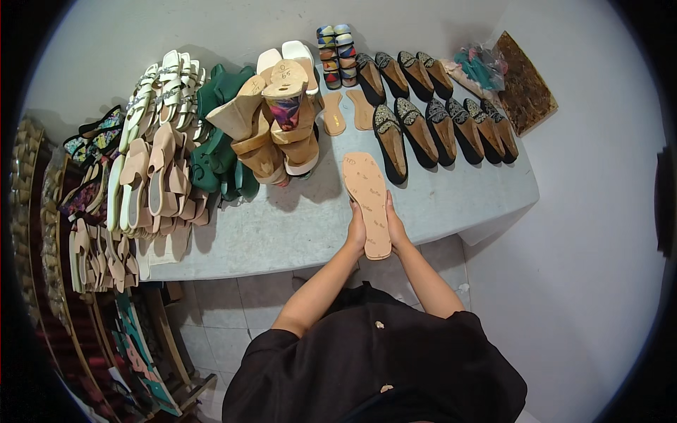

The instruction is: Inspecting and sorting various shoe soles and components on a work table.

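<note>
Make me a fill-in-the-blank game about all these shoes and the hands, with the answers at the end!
1. The left hand grips the left edge of the tan sole, and the right hand grips its ____ edge.
2. Just left of the tall wedges, the piled-up shoes are coloured ____.
3. The black shoes stand in two ____.

Missing words: right; green; rows.

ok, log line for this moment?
left grip: holds insole | right grip: holds insole | table: beige sandals, black shoes
</note>
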The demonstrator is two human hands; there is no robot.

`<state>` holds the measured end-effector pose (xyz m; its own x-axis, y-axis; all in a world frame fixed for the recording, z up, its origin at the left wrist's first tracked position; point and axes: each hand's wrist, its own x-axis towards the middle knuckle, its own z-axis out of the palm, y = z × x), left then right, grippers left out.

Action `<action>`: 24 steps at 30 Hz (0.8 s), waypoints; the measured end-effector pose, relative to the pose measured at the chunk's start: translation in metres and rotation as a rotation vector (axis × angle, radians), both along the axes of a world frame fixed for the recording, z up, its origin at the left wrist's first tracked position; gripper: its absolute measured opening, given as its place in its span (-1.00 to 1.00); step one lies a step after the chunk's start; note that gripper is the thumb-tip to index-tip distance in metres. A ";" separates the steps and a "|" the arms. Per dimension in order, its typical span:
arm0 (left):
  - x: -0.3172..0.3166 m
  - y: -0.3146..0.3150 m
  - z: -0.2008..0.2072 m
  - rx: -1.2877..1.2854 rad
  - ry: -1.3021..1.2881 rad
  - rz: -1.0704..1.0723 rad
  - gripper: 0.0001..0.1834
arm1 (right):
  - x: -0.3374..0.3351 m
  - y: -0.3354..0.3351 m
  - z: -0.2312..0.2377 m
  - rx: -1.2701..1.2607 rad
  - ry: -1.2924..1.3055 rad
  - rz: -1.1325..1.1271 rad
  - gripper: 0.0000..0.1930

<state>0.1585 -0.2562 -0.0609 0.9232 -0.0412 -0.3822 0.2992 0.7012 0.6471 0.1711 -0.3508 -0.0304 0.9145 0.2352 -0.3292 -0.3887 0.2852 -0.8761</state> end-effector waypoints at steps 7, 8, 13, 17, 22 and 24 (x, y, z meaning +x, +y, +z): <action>-0.006 0.009 0.028 0.093 0.025 0.135 -0.29 | -0.003 -0.004 0.007 0.091 -0.058 -0.015 -0.37; -0.008 0.010 0.023 0.240 0.057 0.277 -0.30 | -0.004 -0.003 0.005 0.087 -0.098 -0.004 -0.37; -0.025 -0.005 0.028 0.048 -0.129 -0.014 -0.32 | -0.018 -0.004 -0.004 0.073 -0.215 0.014 -0.38; -0.023 0.004 0.025 0.042 -0.114 -0.034 -0.33 | -0.017 -0.008 -0.007 0.042 -0.233 0.049 -0.39; -0.036 0.001 0.012 0.110 0.037 0.089 -0.33 | -0.033 -0.010 -0.010 -0.060 -0.164 -0.158 -0.32; -0.037 -0.007 -0.002 0.052 -0.140 0.007 -0.36 | -0.036 -0.008 -0.019 0.021 -0.184 -0.054 -0.31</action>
<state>0.1215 -0.2633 -0.0632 0.9677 -0.0186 -0.2516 0.1994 0.6674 0.7175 0.1348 -0.3592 -0.0498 0.9703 0.1889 -0.1512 -0.2065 0.3203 -0.9245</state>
